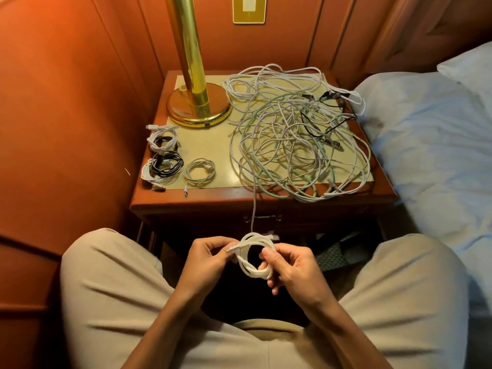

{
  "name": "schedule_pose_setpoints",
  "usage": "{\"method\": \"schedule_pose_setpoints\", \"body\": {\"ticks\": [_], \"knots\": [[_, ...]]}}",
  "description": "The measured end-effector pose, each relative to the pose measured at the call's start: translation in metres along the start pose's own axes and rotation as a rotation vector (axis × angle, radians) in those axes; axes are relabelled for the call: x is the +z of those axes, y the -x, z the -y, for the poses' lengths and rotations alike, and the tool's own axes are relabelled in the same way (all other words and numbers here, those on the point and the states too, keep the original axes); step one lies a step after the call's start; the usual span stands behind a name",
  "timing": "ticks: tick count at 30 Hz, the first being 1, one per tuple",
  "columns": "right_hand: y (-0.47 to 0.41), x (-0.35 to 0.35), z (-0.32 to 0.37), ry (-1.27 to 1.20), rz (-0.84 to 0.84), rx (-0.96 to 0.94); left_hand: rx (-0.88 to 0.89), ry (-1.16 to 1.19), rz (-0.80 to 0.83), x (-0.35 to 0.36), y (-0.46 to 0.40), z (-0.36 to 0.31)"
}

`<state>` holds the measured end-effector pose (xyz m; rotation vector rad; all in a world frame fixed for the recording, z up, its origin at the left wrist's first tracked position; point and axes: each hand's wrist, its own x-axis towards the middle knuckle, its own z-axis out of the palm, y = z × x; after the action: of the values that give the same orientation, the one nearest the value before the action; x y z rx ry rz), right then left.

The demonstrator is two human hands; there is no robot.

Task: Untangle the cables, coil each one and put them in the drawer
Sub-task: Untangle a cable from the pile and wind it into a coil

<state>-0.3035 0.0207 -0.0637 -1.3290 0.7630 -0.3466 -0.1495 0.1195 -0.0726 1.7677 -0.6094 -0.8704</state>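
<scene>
So I'm mid-coil on a white cable (256, 255), held low in front of the nightstand (186, 198) between my knees. My left hand (206, 258) pinches the loops where they bunch up on the coil's left side, and my right hand (288, 265) has its fingers curled round the right and lower part of the ring, thumb on top. Neither hand is spread wide; both are clamped on that 1 coil.

The ring faces up toward the camera, roughly flat-on, a bit taller than wide. Its free tail runs straight up from the top of the coil, over the nightstand's front edge and into the big tangle (298, 134) filling the right half of the top.

To do this bit well, I reckon I should keep the left pinch fixed as the anchor, feed each new loop with the right at the same size, and draw the tail out gently so it doesn't drag the whole pile off the edge.

Finished coils (165, 158) sit by the front-left corner, near the brass lamp base (198, 109). I can't make out the drawer properly from here.
</scene>
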Motion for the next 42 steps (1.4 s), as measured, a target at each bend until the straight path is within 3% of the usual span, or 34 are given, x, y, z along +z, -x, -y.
{"method": "schedule_pose_setpoints", "body": {"ticks": [4, 9, 16, 21, 24, 28, 32, 37, 42], "knots": [[-0.001, -0.007, 0.003, 0.155, 0.039, -0.010, -0.047, 0.029, 0.136, -0.010, -0.001, -0.003], [-0.003, -0.008, 0.005, 0.307, 0.075, -0.082, 0.081, -0.300, 0.176, -0.018, -0.004, -0.010], [-0.006, -0.013, 0.011, 0.472, 0.233, -0.136, 0.161, -0.531, 0.449, -0.018, -0.005, -0.015], [-0.007, -0.021, 0.007, 0.528, 0.237, -0.143, 0.187, -0.429, 0.517, -0.016, 0.001, -0.012], [-0.005, -0.015, -0.003, 0.529, 0.075, -0.185, 0.178, -0.411, 0.479, -0.012, 0.003, -0.007], [-0.001, -0.005, -0.014, 0.807, -0.163, -0.407, 0.089, -0.318, 0.428, -0.009, 0.001, -0.001], [0.003, 0.000, -0.012, 1.047, -0.099, -0.518, -0.011, -0.222, 0.390, -0.011, -0.005, 0.007], [0.004, 0.004, -0.011, 1.161, -0.048, -0.491, -0.058, 0.041, 0.550, -0.019, -0.005, 0.003], [0.003, 0.012, -0.010, 1.191, -0.114, -0.531, -0.036, 0.071, 0.662, -0.023, -0.009, 0.002]]}}
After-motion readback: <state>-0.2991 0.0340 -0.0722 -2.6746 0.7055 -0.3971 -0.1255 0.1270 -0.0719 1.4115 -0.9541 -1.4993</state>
